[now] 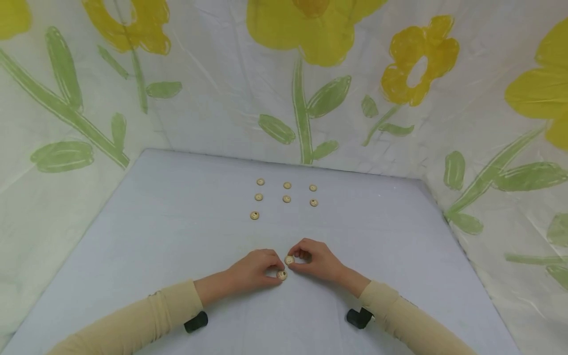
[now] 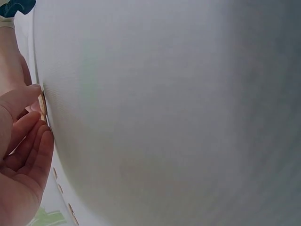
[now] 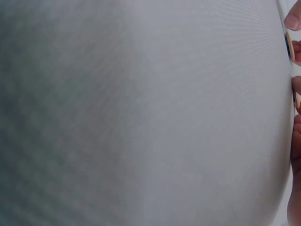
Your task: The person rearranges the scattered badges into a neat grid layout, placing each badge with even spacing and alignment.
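Note:
Near the front middle of the table, my left hand (image 1: 257, 269) pinches a small round wooden disc (image 1: 281, 275) between thumb and fingers. A dark mark shows on its face. Just beyond it and slightly to the right, my right hand (image 1: 320, 260) pinches a second wooden disc (image 1: 289, 260) with fainter marks. The two discs are close together, low over the table or on it; which of these I cannot tell. The left wrist view catches the thumb and fingers with a thin disc edge (image 2: 43, 104). At the right wrist view's edge, a disc (image 3: 290, 46) appears side-on beside fingertips.
Several similar discs lie farther back in loose rows, among them a front-left disc (image 1: 254, 215) and a right-hand disc (image 1: 313, 202). A pale cloth covers the table (image 1: 177, 212). Behind it hangs a flower-painted curtain (image 1: 213, 108). Dark wrist devices (image 1: 196, 322) show by the sleeves.

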`<state>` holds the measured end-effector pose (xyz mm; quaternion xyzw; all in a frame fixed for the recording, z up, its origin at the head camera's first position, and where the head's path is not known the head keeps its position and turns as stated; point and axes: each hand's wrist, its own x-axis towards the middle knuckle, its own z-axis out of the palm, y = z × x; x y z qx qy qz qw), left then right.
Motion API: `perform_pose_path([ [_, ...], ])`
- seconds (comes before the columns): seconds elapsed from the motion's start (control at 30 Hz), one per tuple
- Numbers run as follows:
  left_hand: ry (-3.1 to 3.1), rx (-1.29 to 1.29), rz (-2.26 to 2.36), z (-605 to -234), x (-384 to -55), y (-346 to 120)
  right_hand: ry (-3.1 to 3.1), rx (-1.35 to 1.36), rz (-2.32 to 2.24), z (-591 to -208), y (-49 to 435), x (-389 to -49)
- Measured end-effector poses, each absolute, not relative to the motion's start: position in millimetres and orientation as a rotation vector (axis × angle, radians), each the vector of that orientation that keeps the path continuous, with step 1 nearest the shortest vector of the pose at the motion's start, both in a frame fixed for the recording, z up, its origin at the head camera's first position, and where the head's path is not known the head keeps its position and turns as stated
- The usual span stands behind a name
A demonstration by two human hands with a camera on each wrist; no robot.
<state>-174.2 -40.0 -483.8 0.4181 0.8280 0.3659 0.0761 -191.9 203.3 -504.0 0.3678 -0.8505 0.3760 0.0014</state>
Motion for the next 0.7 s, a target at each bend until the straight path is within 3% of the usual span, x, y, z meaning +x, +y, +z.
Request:
perform_pose_path([
  [0.7,2.554,1.289,1.028,-484.5,-171.7,-36.4,-2.643,1.167,1.164,-506.7,202.8,-193.0],
])
